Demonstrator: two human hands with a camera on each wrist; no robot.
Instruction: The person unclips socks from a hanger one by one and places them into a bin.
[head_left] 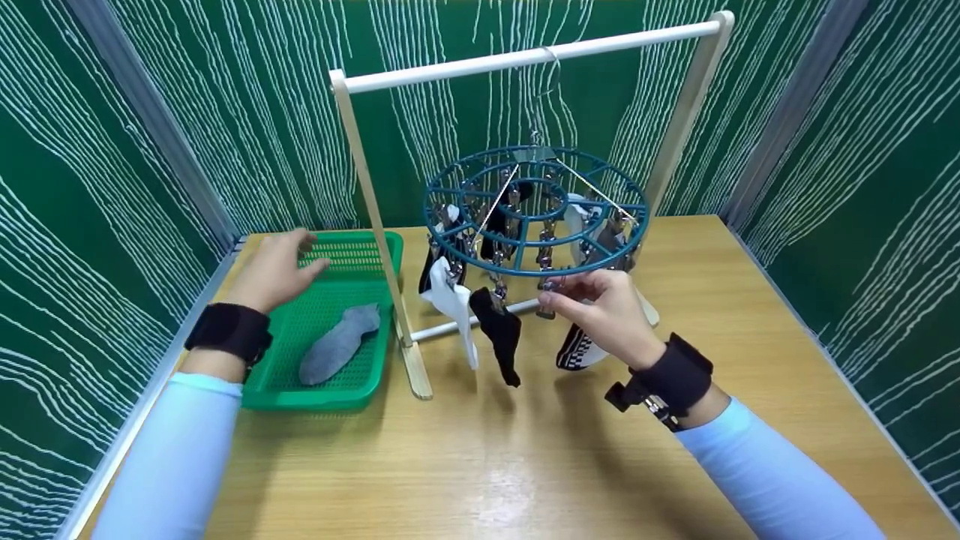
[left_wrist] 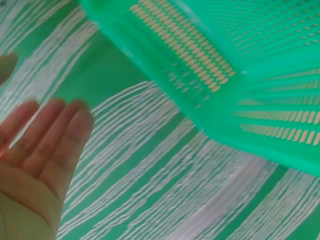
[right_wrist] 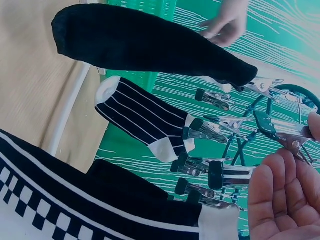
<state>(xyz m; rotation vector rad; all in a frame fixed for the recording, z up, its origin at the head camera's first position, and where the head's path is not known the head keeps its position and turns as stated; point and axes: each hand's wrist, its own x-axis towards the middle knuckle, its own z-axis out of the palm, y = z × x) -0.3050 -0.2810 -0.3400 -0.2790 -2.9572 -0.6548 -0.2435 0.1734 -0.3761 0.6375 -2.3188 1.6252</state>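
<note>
**Unpegging socks from the round hanger, one clip at a time**

The person's right hand (head_left: 604, 307) is reaching up under the near rim of the teal round peg hanger (head_left: 536, 202) and pinching a metal clip (head_left: 547, 300) between thumb and fingertips. In the right wrist view the palm is showing open towards the camera with a clip just at the fingertips, so how firmly it is squeezing I cannot tell. Just below that hand a checkered sock (head_left: 576, 351) is hanging; to the hand's left a black sock (head_left: 501, 330) and a white sock (head_left: 452, 304) are dangling from neighbouring clips.

The left hand (head_left: 274, 270) is hovering with fingers relaxed and spread over the far end of the green basket (head_left: 330, 394), holding nothing. A grey sock (head_left: 341, 341) is lying in the basket, just nearer the person than that hand.

To my eye the trick is squeezing the clip fully before pulling, so the fabric is slipping free rather than being dragged through the teeth. The hanger is hanging from a hook on the wooden rail (head_left: 525, 58), so it is likely to swing and tilt; drawing the sock straight down and steadying the rim would be keeping the other socks from tangling. The left hand is well placed for receiving the sock over the basket on the worktop (head_left: 487, 465).
</note>
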